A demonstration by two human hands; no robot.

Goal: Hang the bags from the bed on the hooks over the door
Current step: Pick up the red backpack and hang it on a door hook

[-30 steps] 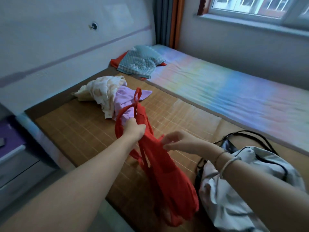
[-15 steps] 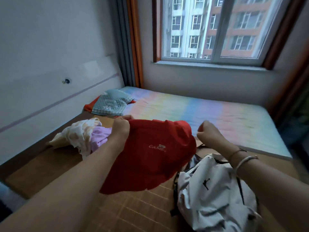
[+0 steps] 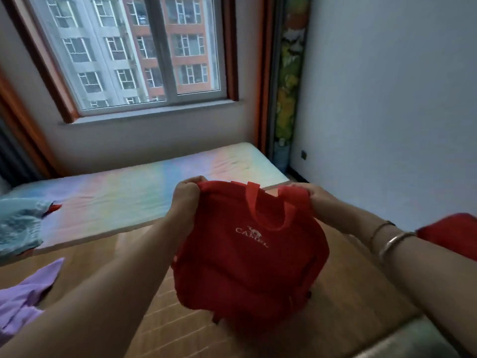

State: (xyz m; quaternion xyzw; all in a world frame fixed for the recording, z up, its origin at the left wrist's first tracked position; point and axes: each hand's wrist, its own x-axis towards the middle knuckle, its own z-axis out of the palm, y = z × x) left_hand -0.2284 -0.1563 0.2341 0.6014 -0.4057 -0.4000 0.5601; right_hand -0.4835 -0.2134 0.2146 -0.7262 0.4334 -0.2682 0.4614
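A red cloth bag [image 3: 247,264] with white lettering hangs in the air above the bed [image 3: 343,301], its front facing me. My left hand [image 3: 185,200] grips its upper left corner. My right hand [image 3: 313,196] holds its upper right corner by a strap. A red handle loop [image 3: 268,208] droops down over the bag's front. The white bag seen before is out of view. No door or hooks show in this view.
A purple garment [image 3: 28,295] lies at the lower left and a teal patterned cloth [image 3: 18,226] at the left. A pastel rainbow mattress [image 3: 144,192] lies under the window [image 3: 134,47]. A red object [image 3: 451,233] pokes in at the right edge near the white wall.
The view has swung right, away from the left wall. The red bag went from dangling in my left hand to being held up by both hands. The white bag has left the view.
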